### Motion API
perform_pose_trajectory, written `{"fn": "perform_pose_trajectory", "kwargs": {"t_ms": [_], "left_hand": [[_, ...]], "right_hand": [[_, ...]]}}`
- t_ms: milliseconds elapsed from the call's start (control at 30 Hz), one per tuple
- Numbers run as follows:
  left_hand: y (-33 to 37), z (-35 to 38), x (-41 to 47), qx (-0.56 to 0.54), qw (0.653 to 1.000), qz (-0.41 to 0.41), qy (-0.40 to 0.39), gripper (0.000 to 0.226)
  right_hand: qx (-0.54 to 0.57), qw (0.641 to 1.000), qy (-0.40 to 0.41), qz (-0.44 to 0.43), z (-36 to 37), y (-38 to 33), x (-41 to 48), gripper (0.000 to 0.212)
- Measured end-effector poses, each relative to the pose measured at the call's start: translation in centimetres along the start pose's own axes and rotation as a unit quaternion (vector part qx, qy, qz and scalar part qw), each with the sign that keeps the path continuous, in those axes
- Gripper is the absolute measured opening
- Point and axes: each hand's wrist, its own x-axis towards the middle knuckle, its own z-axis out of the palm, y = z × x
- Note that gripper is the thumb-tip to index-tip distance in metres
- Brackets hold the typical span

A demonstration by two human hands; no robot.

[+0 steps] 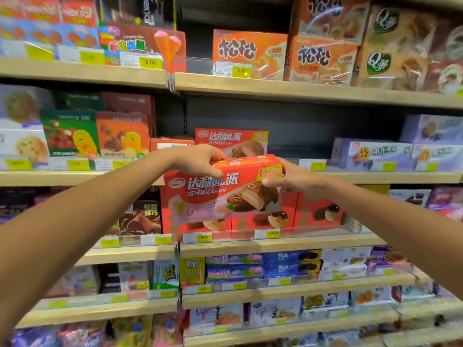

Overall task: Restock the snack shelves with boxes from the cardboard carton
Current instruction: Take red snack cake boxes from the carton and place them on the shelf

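I hold a red box of chocolate pies [220,189] up in front of the shelves with both hands. My left hand [198,160] grips its top left edge, thumb on the front face. At the box's right end, my right hand [293,177] grips with its fingers curled round the side. The box hangs at the height of the second shelf's [75,177] front edge. Behind it on that shelf stands a matching red box [231,142], with dark bare space to its right. The cardboard carton is out of view.
Green and orange snack boxes [95,136] stand left of the gap, lilac cookie boxes [375,155] to its right. Orange boxes [250,53] fill the shelf above. Red boxes [318,211] line the shelf below, with more stocked shelves underneath. Yellow price tags run along every shelf edge.
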Motion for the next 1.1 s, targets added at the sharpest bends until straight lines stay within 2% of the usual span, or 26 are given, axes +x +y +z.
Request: {"fn": "perform_pose_trajectory", "kwargs": {"t_ms": [100, 300, 433, 533, 600, 667, 767, 833, 933, 1100], "left_hand": [[0.9, -1.8, 0.5, -0.009, 0.999, -0.009, 0.041, 0.04], [0.3, -4.1, 2.9, 0.023, 0.988, -0.034, 0.152, 0.07], [-1.9, -4.5, 4.4, 0.079, 0.956, -0.113, 0.259, 0.081], [-3.7, -3.8, 5.2, -0.027, 0.936, -0.155, 0.316, 0.064], [-4.0, -2.9, 6.0, -0.116, 0.926, -0.161, 0.321, 0.052], [-4.2, -2.2, 6.6, -0.143, 0.919, -0.157, 0.332, 0.044], [-4.9, -1.7, 7.6, -0.179, 0.897, -0.161, 0.37, 0.045], [-5.2, -1.3, 8.0, -0.179, 0.885, -0.181, 0.39, 0.048], [-5.4, -0.5, 8.9, -0.17, 0.875, -0.192, 0.41, 0.052], [-6.3, 0.8, 9.3, -0.13, 0.886, -0.218, 0.388, 0.046]], "right_hand": [[-0.008, 0.999, 0.029, -0.035, -1.9, -0.6, 1.1, 0.057], [-0.011, 0.991, 0.117, -0.058, -5.8, -1.0, 4.2, 0.052], [0.014, 0.986, 0.152, -0.07, -8.3, -0.2, 6.0, 0.06], [0.033, 0.983, 0.173, -0.06, -9.7, 0.7, 7.5, 0.061], [0.049, 0.982, 0.176, -0.055, -10.3, 1.1, 8.7, 0.061], [0.057, 0.981, 0.174, -0.058, -10.5, 1.6, 10.0, 0.064], [0.036, 0.98, 0.175, -0.083, -10.2, 2.7, 11.5, 0.07], [0.027, 0.978, 0.188, -0.086, -9.9, 3.4, 12.4, 0.074], [-0.005, 0.974, 0.21, -0.084, -9.8, 4.1, 13.3, 0.067], [-0.047, 0.975, 0.21, -0.053, -8.9, 6.1, 14.4, 0.062]]}}
